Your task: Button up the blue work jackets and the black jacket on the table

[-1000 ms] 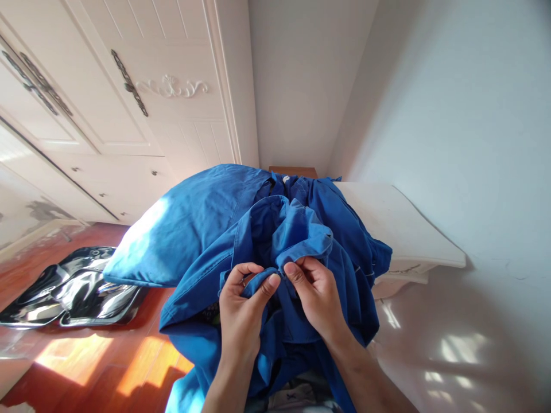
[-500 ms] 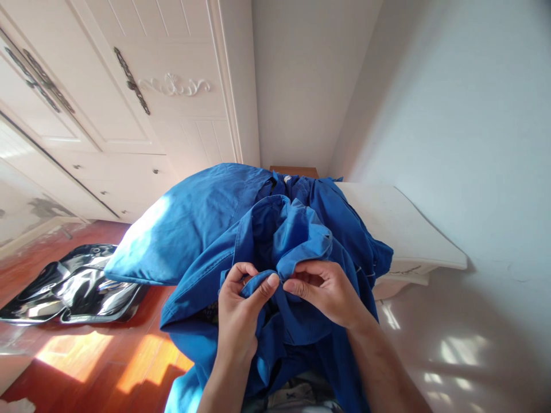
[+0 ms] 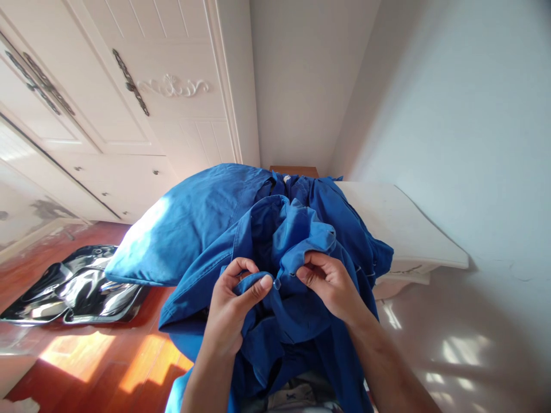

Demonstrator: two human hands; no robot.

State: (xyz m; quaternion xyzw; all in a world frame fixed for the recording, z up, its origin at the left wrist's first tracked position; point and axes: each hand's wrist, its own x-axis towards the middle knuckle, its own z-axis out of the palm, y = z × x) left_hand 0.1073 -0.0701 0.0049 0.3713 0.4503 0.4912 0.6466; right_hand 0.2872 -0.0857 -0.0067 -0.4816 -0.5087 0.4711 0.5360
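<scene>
A blue garment (image 3: 301, 315), probably a jacket or shirt, lies bunched in front of me. My left hand (image 3: 235, 298) pinches one edge of it between thumb and fingers. Just past that thumb tip shows a small round button (image 3: 276, 284). On the other edge, my right hand (image 3: 325, 281) grips the fabric, thumb against bent fingers. A small dark slit that looks like a buttonhole (image 3: 293, 274) sits beside the right fingertips. Button and slit are a short gap apart. The fingers under the cloth are partly hidden.
More blue cloth, smooth and rounded like a stuffed cushion (image 3: 185, 223), spreads behind the garment. A white curved tabletop (image 3: 387, 218) juts out at right against the wall. White cabinets (image 3: 172, 132) stand behind. On the wooden floor at left lies a shiny black bag (image 3: 86, 287).
My hands have drawn apart: the left slightly left, the right rightward and a little up. The button and slit between them have come into view.
</scene>
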